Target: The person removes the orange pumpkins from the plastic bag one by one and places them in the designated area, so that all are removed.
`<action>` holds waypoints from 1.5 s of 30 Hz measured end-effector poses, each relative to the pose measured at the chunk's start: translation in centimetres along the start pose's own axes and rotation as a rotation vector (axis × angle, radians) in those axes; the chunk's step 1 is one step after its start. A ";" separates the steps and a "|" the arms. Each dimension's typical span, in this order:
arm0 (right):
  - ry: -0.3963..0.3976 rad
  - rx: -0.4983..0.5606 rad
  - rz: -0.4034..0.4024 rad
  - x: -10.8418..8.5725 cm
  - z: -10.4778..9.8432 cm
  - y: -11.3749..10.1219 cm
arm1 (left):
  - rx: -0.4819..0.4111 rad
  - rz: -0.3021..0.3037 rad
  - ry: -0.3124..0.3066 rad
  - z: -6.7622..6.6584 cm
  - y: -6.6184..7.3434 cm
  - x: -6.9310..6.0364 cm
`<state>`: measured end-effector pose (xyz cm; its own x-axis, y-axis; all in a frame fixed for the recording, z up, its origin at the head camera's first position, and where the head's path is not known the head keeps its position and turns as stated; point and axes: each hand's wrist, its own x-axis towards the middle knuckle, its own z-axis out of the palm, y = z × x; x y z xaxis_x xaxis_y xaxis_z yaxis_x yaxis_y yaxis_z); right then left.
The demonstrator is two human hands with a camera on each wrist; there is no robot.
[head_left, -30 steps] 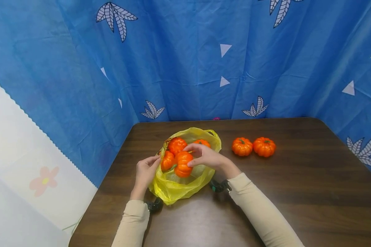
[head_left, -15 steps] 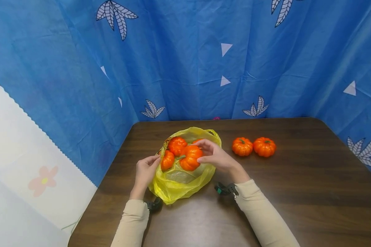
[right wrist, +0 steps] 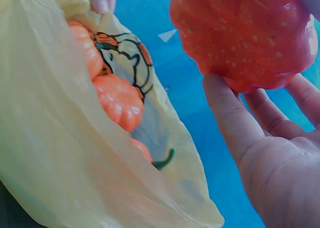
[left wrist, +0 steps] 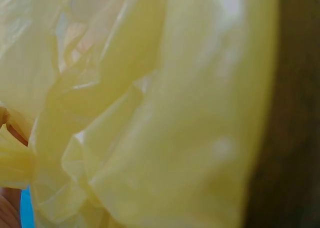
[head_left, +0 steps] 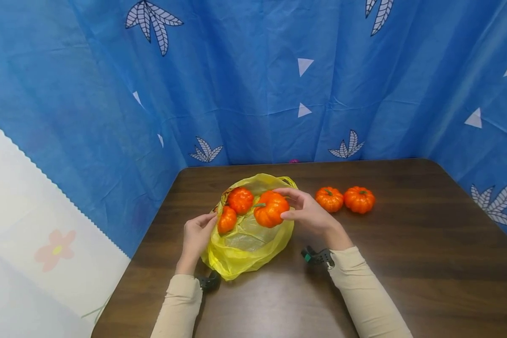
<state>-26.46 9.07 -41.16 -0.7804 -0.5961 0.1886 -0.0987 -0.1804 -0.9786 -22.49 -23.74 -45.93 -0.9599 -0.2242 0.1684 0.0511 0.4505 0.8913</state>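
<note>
Pumpkin (head_left: 270, 209), orange, green-stemmed: one, raised over the bag.
Clamped between the fingers and thumb of your right hand (head_left: 312, 216); your left hand (head_left: 198, 237) pinches the rim of the yellow bag (head_left: 249, 263), set left of the middle of the far edge of the worktop (head_left: 418, 263). Bagged pumpkins (head_left: 240, 201): more than one. Loose pumpkins (head_left: 359, 200): two, side by side, right of that edge's middle. Handling: glossy ribs probably slip, so spread your fingers wide around them; pinch the thin plastic lightly but firmly, mouth open; carry pumpkin and stem clear of the rim, lest they snag.
</note>
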 end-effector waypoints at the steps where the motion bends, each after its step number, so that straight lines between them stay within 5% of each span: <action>1: 0.005 0.001 0.002 -0.1 -0.2 -0.1 | -0.003 0.001 0.002 0.0 0.0 0.0; 15: 0.090 -0.101 -0.070 -1.4 -1.9 -1.7 | 0.019 -0.010 -0.003 0.0 -0.1 0.1; 45: 0.281 -0.148 -0.118 -4.7 -5.8 -3.8 | 0.023 -0.002 0.002 0.0 0.1 -0.1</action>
<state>-25.96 17.12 -38.77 -0.8959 -0.3351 0.2917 -0.2713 -0.1073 -0.9565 -22.41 -23.70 -45.87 -0.9593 -0.2274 0.1674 0.0426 0.4694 0.8820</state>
